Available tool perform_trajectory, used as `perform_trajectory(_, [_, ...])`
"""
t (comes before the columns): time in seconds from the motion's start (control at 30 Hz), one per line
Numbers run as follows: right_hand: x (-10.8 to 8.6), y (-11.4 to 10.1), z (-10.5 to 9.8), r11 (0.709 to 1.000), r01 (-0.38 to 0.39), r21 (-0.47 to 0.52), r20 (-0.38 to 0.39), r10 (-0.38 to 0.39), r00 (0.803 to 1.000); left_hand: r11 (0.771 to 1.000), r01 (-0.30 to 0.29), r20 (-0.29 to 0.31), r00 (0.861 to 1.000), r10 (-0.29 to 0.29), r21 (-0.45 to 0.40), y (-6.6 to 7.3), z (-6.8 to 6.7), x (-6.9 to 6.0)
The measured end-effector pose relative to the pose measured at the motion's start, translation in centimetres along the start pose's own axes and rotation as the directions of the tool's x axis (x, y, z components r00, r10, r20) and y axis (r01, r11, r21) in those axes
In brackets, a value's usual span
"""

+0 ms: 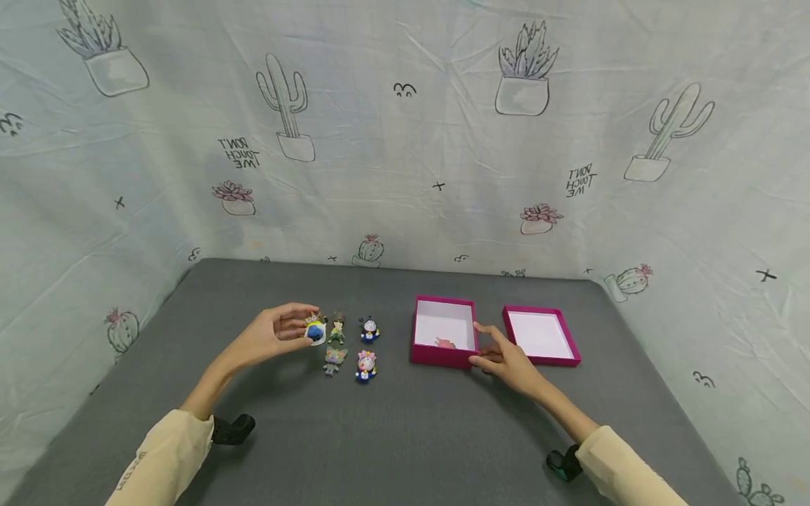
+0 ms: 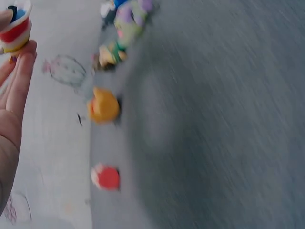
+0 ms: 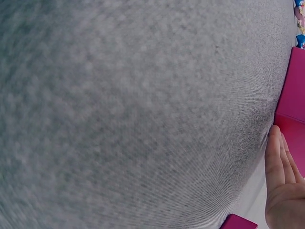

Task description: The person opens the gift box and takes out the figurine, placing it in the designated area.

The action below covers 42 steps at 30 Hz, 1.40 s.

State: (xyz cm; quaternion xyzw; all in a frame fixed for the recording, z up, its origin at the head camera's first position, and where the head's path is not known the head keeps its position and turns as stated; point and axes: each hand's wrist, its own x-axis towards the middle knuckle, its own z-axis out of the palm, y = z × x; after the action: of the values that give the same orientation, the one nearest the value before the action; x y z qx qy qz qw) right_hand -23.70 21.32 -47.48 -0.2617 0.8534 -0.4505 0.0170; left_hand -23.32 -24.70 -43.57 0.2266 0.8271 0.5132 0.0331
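Observation:
My left hand [image 1: 283, 328] pinches a small figurine [image 1: 315, 330] with a yellow top, a blue middle and a white rim, held above the table. In the left wrist view the figurine [image 2: 17, 29] shows red, white and yellow bands between thumb and fingers. My right hand [image 1: 509, 360] touches the right side of an open magenta box [image 1: 443, 357], its fingers straight against the wall in the right wrist view. Inside the box, a small pink figurine [image 1: 445, 343] lies near the front wall.
Near my left hand are a green-clad figurine [image 1: 337, 328], a grey-purple one [image 1: 334, 360], a dark blue one [image 1: 370, 329] and a pink-topped one [image 1: 365, 366]. A yellow figurine [image 2: 104, 106] and a red one [image 2: 108, 177] stand farther off. The magenta lid [image 1: 542, 336] lies right of the box.

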Motion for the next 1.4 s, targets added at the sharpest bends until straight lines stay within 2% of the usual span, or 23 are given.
perform_trajectory(0.13, [-0.2, -1.8, -0.5, 1.0, 0.004, -0.009, 0.0, -0.004, 1.0, 1.0, 0.017, 0.006, 1.0, -0.017, -0.01, -0.9, -1.0, -1.3])
perform_trajectory(0.33, [-0.3, -2.0, -0.6, 1.0, 0.009, -0.01, -0.005, -0.009, 1.0, 1.0, 0.009, -0.006, 1.0, -0.009, -0.026, -1.8, -1.7, -2.3])
perform_trajectory(0.47, [-0.1, -0.9, -0.3, 1.0, 0.003, 0.002, -0.008, -0.003, 1.0, 1.0, -0.004, -0.01, 1.0, 0.003, -0.022, -2.2, -1.8, -2.6])
perform_trajectory(0.63, [0.0, 1.3, 0.2, 1.0, 0.006, 0.001, -0.019, -0.006, 1.0, 0.999, 0.006, -0.008, 1.0, -0.007, -0.051, -2.5, -1.8, -3.0])
perform_trajectory(0.73, [0.0, 1.9, 0.3, 1.0, 0.012, 0.008, -0.02, -0.011, 1.0, 0.997, 0.018, -0.005, 1.0, -0.018, -0.076, -2.9, -1.8, -3.4])
perform_trajectory(0.93, [0.0, 2.0, 0.4, 1.0, 0.014, -0.006, -0.021, -0.014, 1.0, 0.992, 0.062, 0.0, 0.998, -0.062, -0.112, -3.6, -1.6, -4.0])
perform_trajectory(1.1, [0.1, 2.0, 0.6, 1.0, 0.024, -0.012, -0.026, -0.024, 0.999, 0.993, 0.094, 0.005, 0.996, -0.094, -0.071, -3.9, -1.5, -4.3])
perform_trajectory(1.23, [0.1, 1.9, 0.6, 1.0, 0.023, -0.015, -0.023, -0.024, 0.999, 0.994, 0.098, 0.02, 0.995, -0.097, -0.054, -4.1, -1.5, -4.5])
perform_trajectory(1.4, [-0.1, 1.9, 0.5, 1.0, 0.006, 0.0, -0.017, -0.006, 1.0, 0.992, 0.094, 0.053, 0.995, -0.089, -0.083, -4.5, -1.5, -4.2])
